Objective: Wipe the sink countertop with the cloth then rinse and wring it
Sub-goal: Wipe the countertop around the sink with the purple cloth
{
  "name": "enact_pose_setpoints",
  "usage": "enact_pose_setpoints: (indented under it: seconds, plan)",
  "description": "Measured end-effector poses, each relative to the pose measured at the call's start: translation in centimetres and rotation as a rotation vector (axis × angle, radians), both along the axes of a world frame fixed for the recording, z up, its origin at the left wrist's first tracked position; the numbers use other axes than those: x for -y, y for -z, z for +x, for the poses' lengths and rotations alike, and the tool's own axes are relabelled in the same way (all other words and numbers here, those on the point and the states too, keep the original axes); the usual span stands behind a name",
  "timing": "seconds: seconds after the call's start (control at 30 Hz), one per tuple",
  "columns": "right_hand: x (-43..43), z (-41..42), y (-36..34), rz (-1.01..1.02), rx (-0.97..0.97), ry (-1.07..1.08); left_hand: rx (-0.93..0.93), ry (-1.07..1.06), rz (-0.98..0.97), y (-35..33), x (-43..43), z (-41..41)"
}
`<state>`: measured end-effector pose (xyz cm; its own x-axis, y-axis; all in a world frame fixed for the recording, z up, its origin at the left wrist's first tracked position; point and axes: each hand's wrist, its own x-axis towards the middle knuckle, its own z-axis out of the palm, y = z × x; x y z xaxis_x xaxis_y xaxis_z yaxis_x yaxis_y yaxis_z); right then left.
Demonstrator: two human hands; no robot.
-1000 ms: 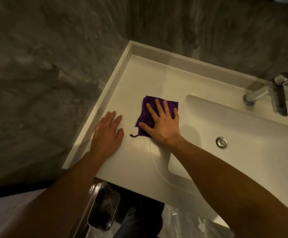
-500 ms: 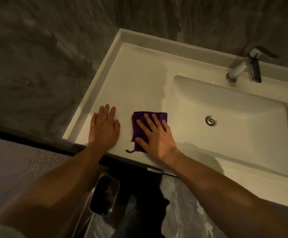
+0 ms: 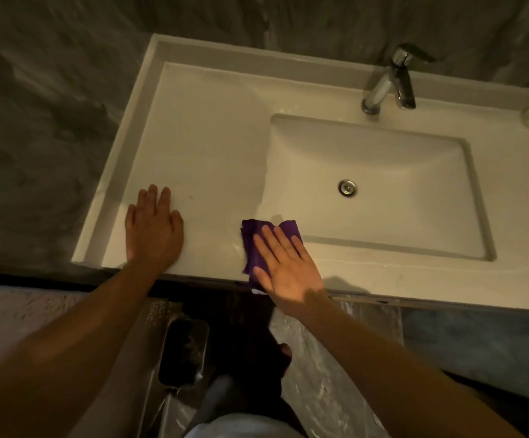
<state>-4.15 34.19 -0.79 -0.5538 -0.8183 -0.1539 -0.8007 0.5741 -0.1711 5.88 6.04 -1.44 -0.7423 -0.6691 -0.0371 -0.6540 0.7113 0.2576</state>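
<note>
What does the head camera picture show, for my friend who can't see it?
A person's right hand presses a purple cloth flat on a white sink countertop, at its front edge beside the basin. The left hand rests flat on the countertop, apart from the cloth. A metal tap stands behind the basin.

No readable text, label, brand, number or sign anywhere in view.
</note>
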Motion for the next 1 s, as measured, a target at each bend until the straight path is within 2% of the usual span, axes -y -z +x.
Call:
enact_pose_setpoints:
  seconds: [0.17, 0.4, 0.5, 0.57, 0.67, 0.83, 0.9, 1.0]
  plan:
    - [-4.2, -0.7, -0.1, 0.031, -0.035, 0.156, -0.07, 0.018, 0.043, -0.3, -0.7, -0.8]
    - [-9.3, -2.5, -0.5, 0.01, -0.011, 0.34, -0.102, 0.482, 0.112, -1.0, -10.1, -5.1]
    - [-12.0, -3.4, -0.7, -0.008, -0.023, 0.427, -0.014, 0.589, 0.09, -1.0, -13.9, -5.7]
    - [-13.8, -4.3, -0.8, -0.018, -0.022, 0.485, 0.072, 0.612, -0.02, -0.8, -14.8, -5.6]
    - [-15.4, -5.5, -0.7, -0.052, -0.023, 0.573, 0.14, 0.605, -0.051, -0.8, -14.9, -5.6]
    - [-13.6, -5.6, -2.0, -0.306, 0.009, 0.849, 0.145, 0.594, -0.064, -0.9, -15.2, -5.6]
    - [-11.6, -4.4, -3.1, -0.358, 0.004, 0.806, 0.139, 0.604, -0.075, -1.1, -15.1, -5.6]
    - [-8.0, -2.1, -3.5, -0.264, 0.038, 0.603, 0.116, 0.594, -0.058, -1.1, -15.2, -5.7]
